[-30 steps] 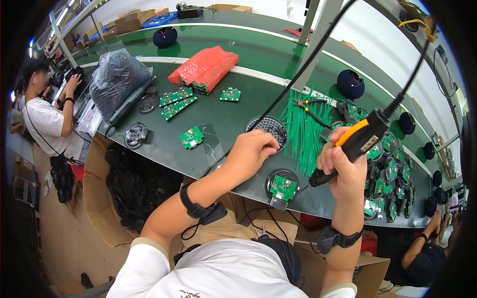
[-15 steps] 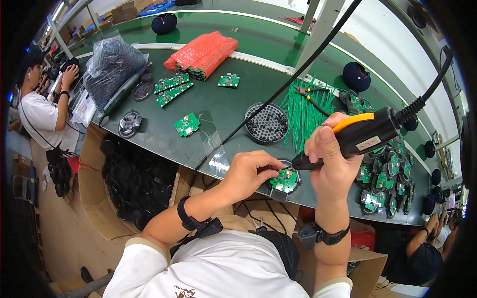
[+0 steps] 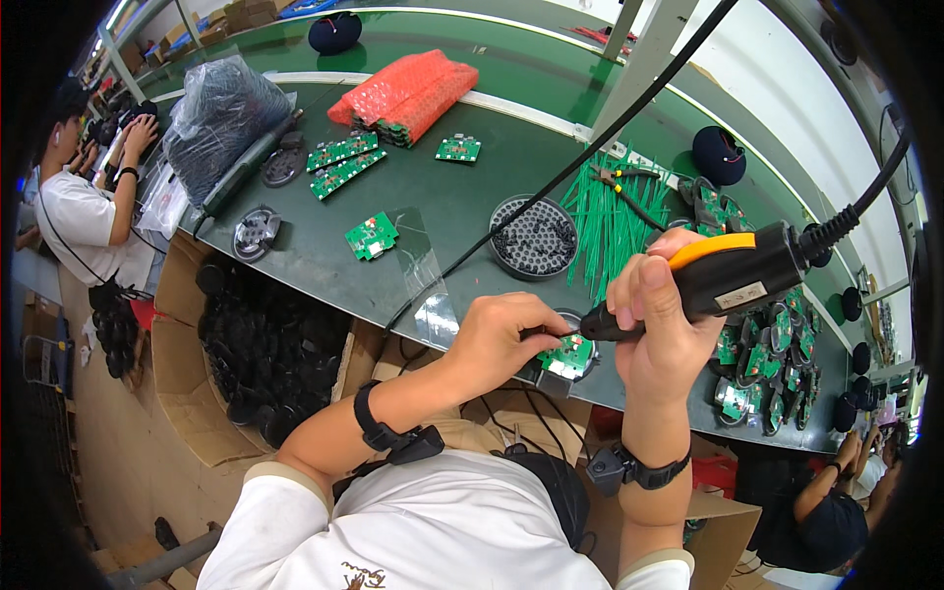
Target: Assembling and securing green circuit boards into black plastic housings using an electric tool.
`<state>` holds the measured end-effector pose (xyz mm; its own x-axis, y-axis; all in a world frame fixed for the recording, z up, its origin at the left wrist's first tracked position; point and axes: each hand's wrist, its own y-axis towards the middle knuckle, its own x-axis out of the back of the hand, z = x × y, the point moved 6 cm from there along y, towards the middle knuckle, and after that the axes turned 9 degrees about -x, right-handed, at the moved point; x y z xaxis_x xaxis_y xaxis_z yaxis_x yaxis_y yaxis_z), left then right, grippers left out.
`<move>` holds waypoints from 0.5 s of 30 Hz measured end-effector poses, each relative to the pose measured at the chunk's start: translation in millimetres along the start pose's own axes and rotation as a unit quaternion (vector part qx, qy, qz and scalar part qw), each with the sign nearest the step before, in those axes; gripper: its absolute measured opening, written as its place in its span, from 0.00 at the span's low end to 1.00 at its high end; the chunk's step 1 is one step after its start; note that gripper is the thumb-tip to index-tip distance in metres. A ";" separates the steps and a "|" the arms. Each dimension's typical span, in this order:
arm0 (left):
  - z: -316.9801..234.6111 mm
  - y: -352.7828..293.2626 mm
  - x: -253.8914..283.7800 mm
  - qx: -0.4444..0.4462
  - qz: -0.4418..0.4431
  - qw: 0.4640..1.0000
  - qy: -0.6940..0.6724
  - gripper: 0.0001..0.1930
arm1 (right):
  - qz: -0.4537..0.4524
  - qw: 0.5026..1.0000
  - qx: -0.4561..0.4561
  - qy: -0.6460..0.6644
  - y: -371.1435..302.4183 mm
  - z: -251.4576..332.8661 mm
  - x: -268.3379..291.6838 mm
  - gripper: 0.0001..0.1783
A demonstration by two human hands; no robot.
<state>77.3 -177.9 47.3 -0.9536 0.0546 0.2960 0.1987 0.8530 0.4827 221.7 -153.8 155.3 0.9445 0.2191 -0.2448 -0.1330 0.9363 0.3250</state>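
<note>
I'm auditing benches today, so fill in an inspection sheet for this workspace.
Surface: dark green bench, crowded at right with board assemblies.
Job's things: green circuit board on round black housing; black-and-orange driver, tip contact unclear.
Clutter: pliers on green strips; red bubble-wrap pack.
Hands: left hand, fingers at the circuit board; right hand grips the driver.
Cables: driver cord; black cable slanting across view.
Surroundings: co-worker at left; open carton holding black parts.

White shirt [image 3: 442, 521], black wrist straps [image 3: 661, 476]

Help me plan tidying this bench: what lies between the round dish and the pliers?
In the head view, loose green strips lie between the round dish and the pliers.
</note>
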 end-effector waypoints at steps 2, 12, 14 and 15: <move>-0.9 0.3 -1.2 -0.013 -0.001 1.000 0.005 0.10 | 0.000 1.000 0.001 -0.005 -1.2 -0.2 0.4 0.12; -3.5 -11.6 2.0 -0.019 -0.007 0.996 0.086 0.19 | -0.010 0.998 0.027 0.049 1.0 -9.4 10.0 0.12; -16.2 -19.7 3.0 -0.076 0.008 0.987 0.144 0.25 | -0.025 0.998 0.034 0.038 2.4 -12.9 10.9 0.13; -19.7 -23.8 0.3 -0.079 0.021 0.983 0.167 0.27 | -0.027 0.999 0.030 0.036 2.6 -15.4 10.9 0.13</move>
<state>76.7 -208.4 52.2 -0.8221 -0.1077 0.5591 0.2942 0.7604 0.5790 227.0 -144.8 139.4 0.9258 0.1893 -0.3271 -0.0620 0.9299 0.3626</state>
